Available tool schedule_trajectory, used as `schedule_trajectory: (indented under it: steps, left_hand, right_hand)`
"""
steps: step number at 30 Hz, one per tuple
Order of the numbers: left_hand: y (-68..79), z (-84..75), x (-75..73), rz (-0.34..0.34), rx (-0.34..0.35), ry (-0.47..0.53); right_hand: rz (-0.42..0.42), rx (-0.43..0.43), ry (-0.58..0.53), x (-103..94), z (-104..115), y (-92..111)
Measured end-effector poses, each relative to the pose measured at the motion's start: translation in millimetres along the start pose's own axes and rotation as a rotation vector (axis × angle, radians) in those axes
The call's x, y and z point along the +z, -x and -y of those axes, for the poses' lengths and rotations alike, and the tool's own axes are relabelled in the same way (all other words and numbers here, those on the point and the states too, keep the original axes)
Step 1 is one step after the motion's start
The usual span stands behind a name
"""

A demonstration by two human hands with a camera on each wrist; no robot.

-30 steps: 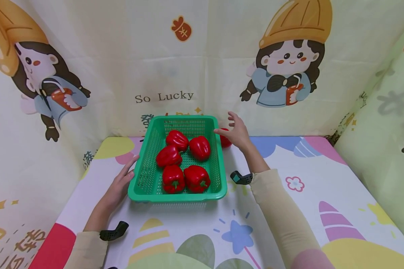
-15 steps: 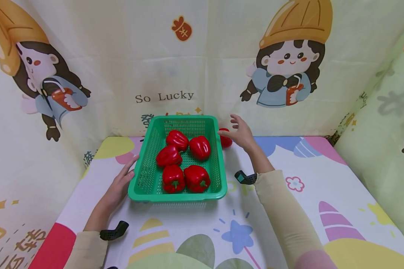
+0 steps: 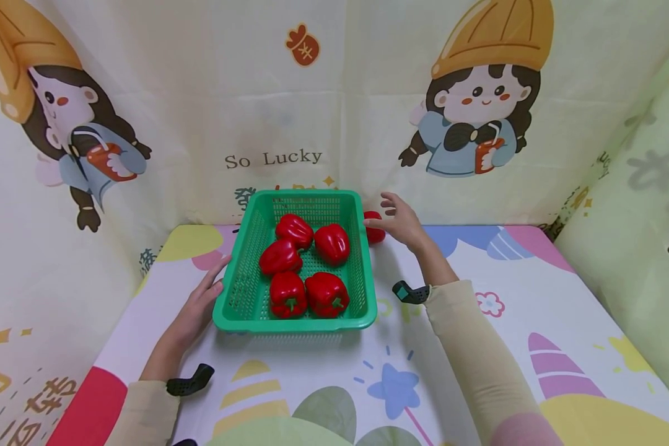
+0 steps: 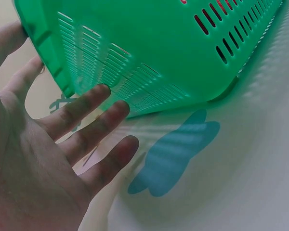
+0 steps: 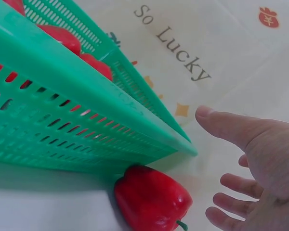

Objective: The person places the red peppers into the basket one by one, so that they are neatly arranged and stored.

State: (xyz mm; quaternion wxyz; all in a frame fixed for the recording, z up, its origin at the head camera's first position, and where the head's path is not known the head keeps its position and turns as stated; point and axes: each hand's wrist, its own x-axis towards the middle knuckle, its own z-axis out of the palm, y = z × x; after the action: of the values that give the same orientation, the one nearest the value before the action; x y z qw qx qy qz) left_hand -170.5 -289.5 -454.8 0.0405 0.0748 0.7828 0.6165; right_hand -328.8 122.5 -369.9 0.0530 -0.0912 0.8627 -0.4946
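Several red bell peppers (image 3: 332, 244) lie inside a green plastic basket (image 3: 294, 326) with slotted walls. My left hand (image 3: 194, 313) is at the basket's left side, fingers extended along its wall; the left wrist view shows the palm and spread fingertips (image 4: 127, 147) by the slots. One more red bell pepper (image 5: 151, 199) lies on the table outside the basket, against its right wall. Near that pepper my right hand (image 3: 402, 224) hovers with thumb and fingers spread, holding nothing. In the right wrist view a gap separates this hand from the pepper.
A patterned cloth covers the table (image 3: 401, 328). Behind it hangs a printed curtain (image 3: 368, 124) with cartoon figures, close to the basket's far side. Another curtain (image 3: 635, 204) borders the right edge.
My right hand has moved slightly right and toward me, away from the basket's rim. The left hand, the basket and the peppers have stayed put.
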Motion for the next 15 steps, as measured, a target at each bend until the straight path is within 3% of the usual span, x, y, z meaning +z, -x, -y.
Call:
schedule_trajectory:
  steps: [15]
  left_hand:
    - [-0.6, -0.7, 0.0, 0.0, -0.005, -0.003]
  right_hand:
    - [0.025, 0.033, 0.021, -5.0, -16, -6]
